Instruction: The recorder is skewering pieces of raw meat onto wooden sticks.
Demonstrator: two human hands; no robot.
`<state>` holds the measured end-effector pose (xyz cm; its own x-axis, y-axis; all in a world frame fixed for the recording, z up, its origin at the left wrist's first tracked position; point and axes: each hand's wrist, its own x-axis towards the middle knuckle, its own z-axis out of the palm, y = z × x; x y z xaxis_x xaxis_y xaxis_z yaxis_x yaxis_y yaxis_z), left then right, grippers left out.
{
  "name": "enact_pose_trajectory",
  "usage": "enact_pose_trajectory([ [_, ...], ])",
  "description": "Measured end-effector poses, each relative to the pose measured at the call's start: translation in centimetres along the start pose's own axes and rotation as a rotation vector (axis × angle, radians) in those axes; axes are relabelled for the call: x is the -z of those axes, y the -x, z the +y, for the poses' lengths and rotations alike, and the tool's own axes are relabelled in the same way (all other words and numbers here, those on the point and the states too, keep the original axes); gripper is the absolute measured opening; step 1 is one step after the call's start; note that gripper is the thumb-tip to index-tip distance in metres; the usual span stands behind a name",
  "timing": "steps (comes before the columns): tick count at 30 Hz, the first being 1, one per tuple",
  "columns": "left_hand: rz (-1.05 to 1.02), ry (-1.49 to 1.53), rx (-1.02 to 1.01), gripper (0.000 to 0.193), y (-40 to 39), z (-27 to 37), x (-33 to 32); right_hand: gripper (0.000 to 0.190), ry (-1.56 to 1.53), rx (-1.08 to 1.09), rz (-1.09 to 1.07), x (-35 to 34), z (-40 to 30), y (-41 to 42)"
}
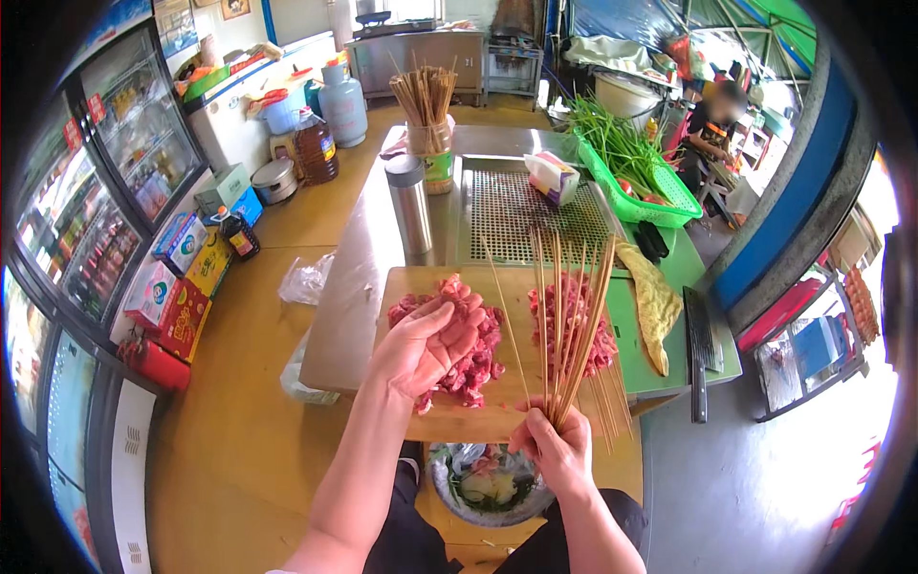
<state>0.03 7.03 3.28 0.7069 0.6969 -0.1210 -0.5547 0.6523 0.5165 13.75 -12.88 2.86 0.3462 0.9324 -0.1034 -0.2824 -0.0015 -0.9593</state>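
Observation:
My left hand [432, 348] is turned palm up over a heap of raw cut meat [470, 373] on a wooden cutting board [430, 428]. Its fingers are half curled, and no object shows in the palm. A bunch of thin bamboo skewers [563, 351] fans upward from my right hand [556, 441], which grips their lower ends near the board's front edge. One skewer leans left, apart from the others. Behind the bunch lies a second portion of meat [606, 351], partly hidden. More skewers [609, 409] lie at the board's right side, their ends past its edge.
A steel tumbler [409, 208], a jar of skewers [430, 158] and a perforated tray [495, 215] stand beyond the board. At right are a cleaver [698, 359], a cloth [651, 308] and a green basket of scallions [645, 204]. A waste basin [488, 513] sits below. Another person [710, 136] sits far right.

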Motion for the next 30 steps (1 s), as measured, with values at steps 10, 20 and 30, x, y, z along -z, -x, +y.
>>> enact_pose_trajectory([
  [10, 0.097, -0.254, -0.212, 0.022, 0.2, -0.3, -1.8, 0.016, 0.105, -0.044, 0.006, 1.4, -0.3, 0.6],
  [20, 0.152, -0.330, -0.335, 0.045, -0.2, 0.4, -1.9, 0.020, 0.215, -0.118, -0.095, 2.0, -1.2, 1.2],
  [30, -0.016, -0.225, -0.360, 0.048, -0.2, 0.7, -0.9, 0.020, 0.332, -0.141, -0.058, 1.3, -1.1, 1.3],
])
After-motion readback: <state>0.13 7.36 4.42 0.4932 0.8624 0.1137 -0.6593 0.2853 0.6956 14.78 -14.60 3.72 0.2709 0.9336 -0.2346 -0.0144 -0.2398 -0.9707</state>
